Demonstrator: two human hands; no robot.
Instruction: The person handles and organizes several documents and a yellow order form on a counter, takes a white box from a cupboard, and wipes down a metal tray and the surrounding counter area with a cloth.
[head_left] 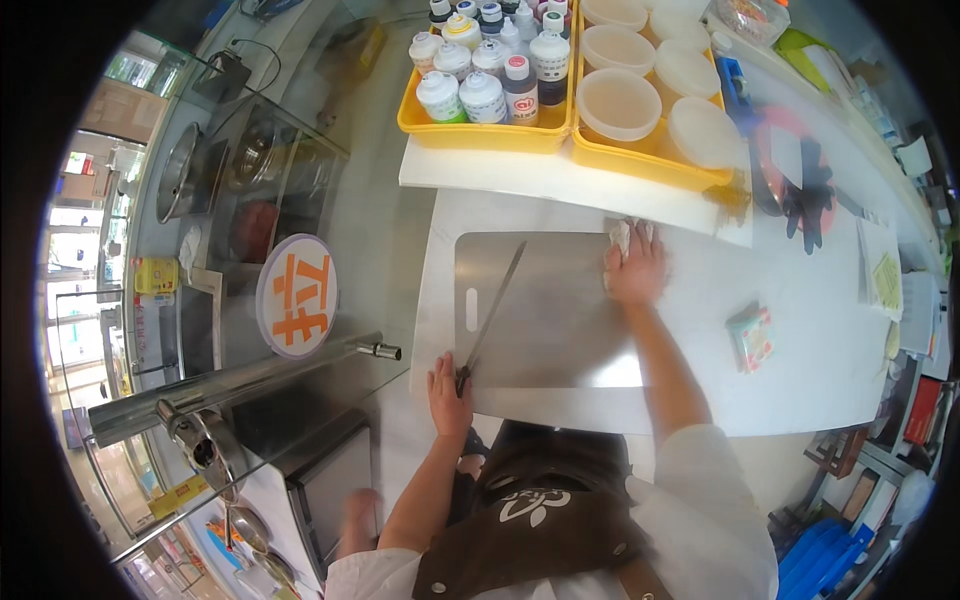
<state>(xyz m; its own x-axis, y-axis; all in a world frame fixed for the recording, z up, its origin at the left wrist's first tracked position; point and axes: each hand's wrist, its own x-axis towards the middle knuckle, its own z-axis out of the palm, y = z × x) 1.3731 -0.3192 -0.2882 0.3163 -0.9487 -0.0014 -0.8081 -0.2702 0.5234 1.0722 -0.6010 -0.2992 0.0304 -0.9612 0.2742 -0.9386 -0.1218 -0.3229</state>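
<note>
A metal cutting board (560, 310) with a slot near its left edge lies on the white table. Across its left part rests a long thin knife (497, 305), its dark handle toward me. My left hand (450, 398) lies beside that handle at the board's near left corner, fingers stretched out; the thumb side is close to the handle or touching it. At the board's far right corner, my right hand (637, 270) presses on a crumpled white cloth or paper towel (617, 240), held under and between the fingers.
Beyond the board, a white ledge (480, 165) carries a yellow tray (480, 136) of several bottles and another yellow tray (650, 170) of round plastic tubs. Right of my arm lies a small patterned packet (750, 338). Dark gloves (808, 205) lie farther back. A glass panel (360, 230) stands left.
</note>
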